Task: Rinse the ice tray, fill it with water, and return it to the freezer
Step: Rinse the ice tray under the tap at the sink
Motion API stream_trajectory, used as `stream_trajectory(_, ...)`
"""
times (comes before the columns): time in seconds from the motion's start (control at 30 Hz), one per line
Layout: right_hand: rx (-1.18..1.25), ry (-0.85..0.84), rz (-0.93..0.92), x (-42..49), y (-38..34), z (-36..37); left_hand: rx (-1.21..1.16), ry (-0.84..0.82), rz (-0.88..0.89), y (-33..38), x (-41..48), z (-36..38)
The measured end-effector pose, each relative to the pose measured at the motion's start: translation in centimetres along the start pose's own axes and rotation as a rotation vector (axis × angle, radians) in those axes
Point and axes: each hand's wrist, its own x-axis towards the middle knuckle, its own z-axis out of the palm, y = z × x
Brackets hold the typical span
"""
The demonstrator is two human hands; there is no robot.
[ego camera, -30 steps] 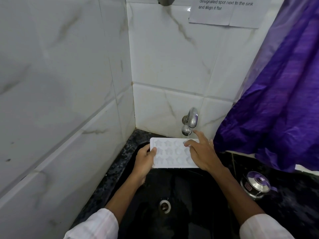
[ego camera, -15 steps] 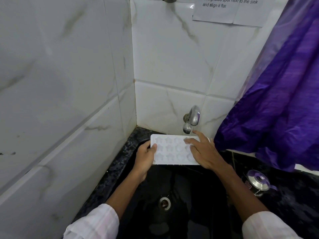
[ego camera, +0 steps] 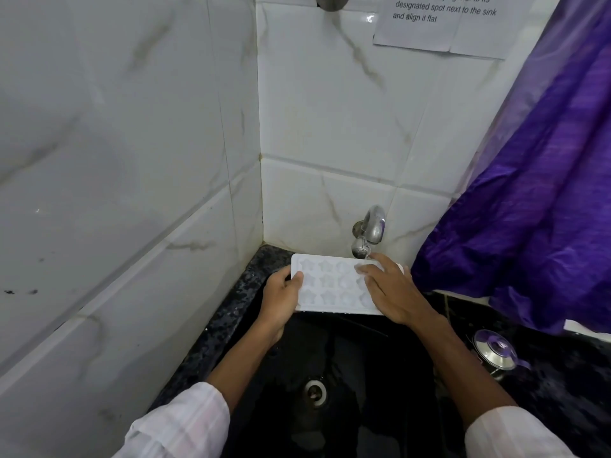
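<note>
The left hand (ego camera: 281,294) clamps the short left edge of the white ice tray (ego camera: 330,287), with the thumb on top and the fingers curled underneath. The right hand (ego camera: 393,292) lies flat on the tray's right end, thumb and forefinger slightly apart. The tray is level between them, just under the tap (ego camera: 369,231), over the sink (ego camera: 363,375).

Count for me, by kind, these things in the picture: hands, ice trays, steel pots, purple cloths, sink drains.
hands: 2, left hand and right hand
ice tray: 1
steel pot: 1
purple cloth: 1
sink drain: 1
Total: 6
</note>
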Motion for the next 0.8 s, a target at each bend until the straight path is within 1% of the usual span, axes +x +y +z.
stream_trajectory(0.27,-0.033,-0.005,-0.004,-0.1,-0.3,-0.4,0.004,0.013,-0.004,-0.1,0.3,0.1)
stream_trajectory(0.57,0.199,0.057,0.042,0.2,0.1,-1.0,-0.004,0.042,-0.002,0.2,1.1,0.5)
stream_trajectory(0.7,0.206,0.105,0.021,0.1,0.1,-1.2,-0.052,0.062,-0.033,0.7,1.8,0.8)
stream_trajectory(0.8,0.17,0.077,0.004,0.1,0.1,-1.2,-0.063,0.059,-0.035,0.8,2.1,1.1)
